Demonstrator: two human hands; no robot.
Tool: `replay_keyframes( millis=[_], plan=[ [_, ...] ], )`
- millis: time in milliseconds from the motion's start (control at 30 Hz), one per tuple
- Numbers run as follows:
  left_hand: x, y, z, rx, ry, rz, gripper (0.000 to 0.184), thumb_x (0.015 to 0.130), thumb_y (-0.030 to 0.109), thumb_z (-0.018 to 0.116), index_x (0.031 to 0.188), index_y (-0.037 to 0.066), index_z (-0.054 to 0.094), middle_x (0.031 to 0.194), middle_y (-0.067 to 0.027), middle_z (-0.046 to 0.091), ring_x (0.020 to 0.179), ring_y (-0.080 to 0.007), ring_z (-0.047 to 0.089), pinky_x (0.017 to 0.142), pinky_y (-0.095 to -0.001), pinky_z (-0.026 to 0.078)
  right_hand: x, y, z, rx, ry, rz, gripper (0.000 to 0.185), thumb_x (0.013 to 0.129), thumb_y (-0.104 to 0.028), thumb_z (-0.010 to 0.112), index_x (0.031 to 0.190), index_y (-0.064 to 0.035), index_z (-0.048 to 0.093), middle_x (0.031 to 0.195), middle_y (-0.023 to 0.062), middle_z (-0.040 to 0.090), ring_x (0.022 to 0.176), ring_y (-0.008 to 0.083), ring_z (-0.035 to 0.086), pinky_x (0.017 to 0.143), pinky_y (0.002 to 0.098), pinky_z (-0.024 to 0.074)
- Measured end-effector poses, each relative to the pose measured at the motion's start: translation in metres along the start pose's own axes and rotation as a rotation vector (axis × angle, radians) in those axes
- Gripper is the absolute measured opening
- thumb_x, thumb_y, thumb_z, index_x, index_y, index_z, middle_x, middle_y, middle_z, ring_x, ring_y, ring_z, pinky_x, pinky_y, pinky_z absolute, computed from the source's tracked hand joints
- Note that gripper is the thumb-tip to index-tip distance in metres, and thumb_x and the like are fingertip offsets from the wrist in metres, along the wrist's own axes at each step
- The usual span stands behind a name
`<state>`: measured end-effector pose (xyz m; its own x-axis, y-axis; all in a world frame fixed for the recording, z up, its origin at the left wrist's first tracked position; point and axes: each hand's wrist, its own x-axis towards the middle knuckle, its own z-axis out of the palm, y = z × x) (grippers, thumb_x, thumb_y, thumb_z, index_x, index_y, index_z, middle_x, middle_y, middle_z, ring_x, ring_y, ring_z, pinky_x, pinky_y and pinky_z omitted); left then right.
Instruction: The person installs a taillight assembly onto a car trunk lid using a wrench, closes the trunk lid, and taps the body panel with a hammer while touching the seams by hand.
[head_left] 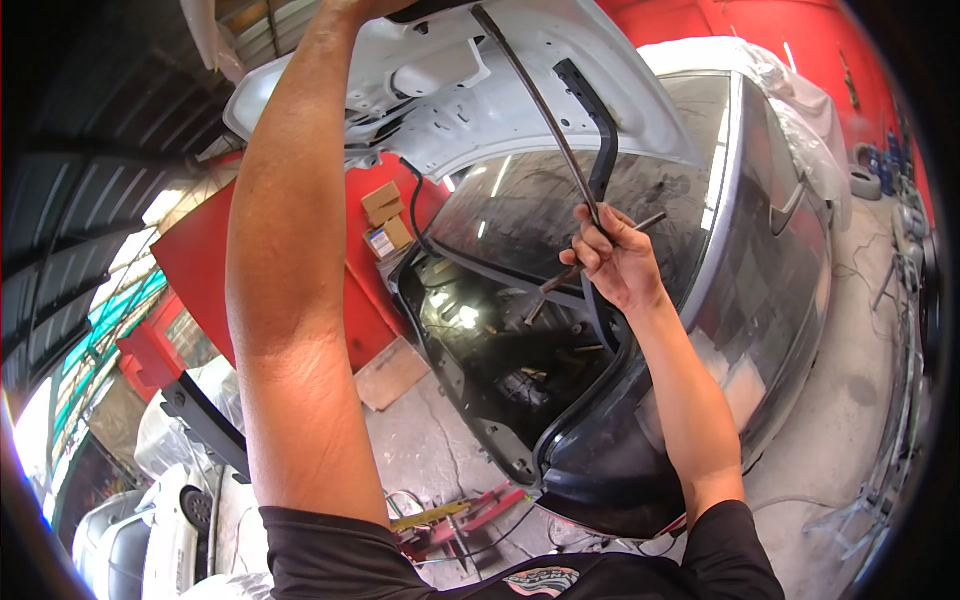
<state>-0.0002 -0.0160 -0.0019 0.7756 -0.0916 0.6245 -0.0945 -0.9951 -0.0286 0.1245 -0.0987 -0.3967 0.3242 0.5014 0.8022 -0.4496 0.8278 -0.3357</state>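
My right hand [615, 260] is closed round a long dark metal rod [540, 100] with a crosswise bar at its lower end. The rod slants up to the underside of the raised light-grey trunk lid [620, 90]. High overhead, my left hand [372, 8] is at the lid's edge by a dark piece, its fingers cut off by the top of the view. A black hinge arm [605, 140] runs beside the rod. Below both hands lies the open trunk [500, 350] of a black car [720, 290].
Red panels stand at left, with cardboard boxes [385, 215] near them. A red metal stand [475, 525] is on the floor below the trunk. Plastic sheeting [800, 110] drapes over the car's front. Metal frames [890, 380] line the right wall. A white car [175, 525] is lower left.
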Motion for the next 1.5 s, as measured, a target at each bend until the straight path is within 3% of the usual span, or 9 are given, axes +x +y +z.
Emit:
replay_keyframes(
  millis=[267,400,567,1033,1100,1233,1333,1400,1500],
  plan=[
    [0.001,-0.001,0.000,0.026,0.012,0.042,0.036,0.095,0.039,0.075,0.121,0.014,0.079,0.100,-0.0034,0.077,0.080,-0.0094,0.066,0.070,-0.0273,0.053,-0.006,0.035,0.040,-0.819,0.432,-0.498,0.031,0.105,-0.017,0.060,0.114,0.0115,0.069,0.074,0.0043,0.057,0.070,0.0138,0.055,0.067,0.0305,0.0497],
    [-0.004,0.002,0.000,-0.091,-0.035,-0.041,0.036,0.095,0.038,0.075,0.120,0.013,0.079,0.100,-0.0036,0.077,0.079,-0.0100,0.066,0.071,-0.0272,0.054,-0.013,0.032,0.041,-0.924,0.494,-0.502,0.032,0.105,-0.018,0.061,0.114,0.0111,0.069,0.073,0.0043,0.056,0.070,0.0147,0.055,0.068,0.0307,0.0499],
    [0.009,-0.012,0.000,-0.151,-0.070,0.099,0.035,0.095,0.037,0.075,0.118,0.010,0.080,0.095,-0.0023,0.077,0.074,-0.0095,0.066,0.061,-0.0274,0.052,-0.018,0.036,0.042,-0.483,0.321,-0.239,0.035,0.104,-0.020,0.060,0.114,0.0132,0.066,0.068,0.0024,0.050,0.067,0.0165,0.052,0.079,0.0358,0.0516],
    [0.007,-0.010,-0.001,-0.110,-0.064,0.056,0.035,0.095,0.036,0.076,0.117,0.009,0.080,0.095,-0.0025,0.077,0.077,-0.0098,0.066,0.068,-0.0276,0.053,-0.005,0.033,0.034,-0.327,0.199,-0.113,0.039,0.105,-0.027,0.061,0.116,0.0105,0.064,0.070,0.0015,0.049,0.068,0.0179,0.054,0.089,0.0429,0.0529],
    [0.006,-0.010,0.000,-0.110,-0.067,0.035,0.035,0.095,0.036,0.075,0.117,0.010,0.080,0.095,-0.0024,0.077,0.078,-0.0100,0.066,0.068,-0.0276,0.053,-0.002,0.033,0.031,0.009,0.085,0.054,0.039,0.106,-0.028,0.059,0.117,0.0089,0.064,0.071,0.0011,0.048,0.069,0.0183,0.055,0.092,0.0453,0.0527],
    [0.007,-0.010,0.000,-0.102,-0.056,0.081,0.036,0.095,0.038,0.075,0.117,0.010,0.080,0.094,-0.0014,0.077,0.076,-0.0095,0.065,0.067,-0.0277,0.053,0.002,0.044,0.031,0.133,0.014,0.113,0.036,0.107,-0.027,0.057,0.116,0.0071,0.064,0.071,0.0004,0.047,0.070,0.0178,0.056,0.095,0.0472,0.0526],
    [0.003,-0.006,-0.007,-0.036,-0.053,0.028,0.036,0.095,0.039,0.075,0.117,0.011,0.080,0.088,0.0001,0.075,0.070,-0.0083,0.062,0.061,-0.0271,0.050,0.003,0.047,0.038,-0.276,0.139,-0.041,0.033,0.107,-0.024,0.057,0.113,0.0068,0.064,0.070,0.0013,0.048,0.069,0.0163,0.056,0.085,0.0402,0.0542],
    [0.003,-0.005,-0.003,0.018,-0.066,-0.010,0.036,0.095,0.039,0.075,0.117,0.011,0.080,0.085,0.0009,0.073,0.066,-0.0077,0.060,0.057,-0.0266,0.048,-0.005,0.044,0.048,-0.862,0.312,-0.365,0.029,0.107,-0.020,0.056,0.109,0.0077,0.063,0.070,0.0028,0.051,0.066,0.0142,0.055,0.070,0.0326,0.0510],
    [0.007,-0.008,0.001,-0.050,-0.013,0.058,0.036,0.095,0.040,0.075,0.115,0.012,0.081,0.078,0.0016,0.070,0.058,-0.0072,0.055,0.050,-0.0258,0.043,-0.033,0.053,0.055,-0.865,0.365,-0.375,0.028,0.107,-0.019,0.055,0.106,0.0085,0.062,0.070,0.0039,0.052,0.065,0.0122,0.053,0.061,0.0290,0.0450]
  ],
)
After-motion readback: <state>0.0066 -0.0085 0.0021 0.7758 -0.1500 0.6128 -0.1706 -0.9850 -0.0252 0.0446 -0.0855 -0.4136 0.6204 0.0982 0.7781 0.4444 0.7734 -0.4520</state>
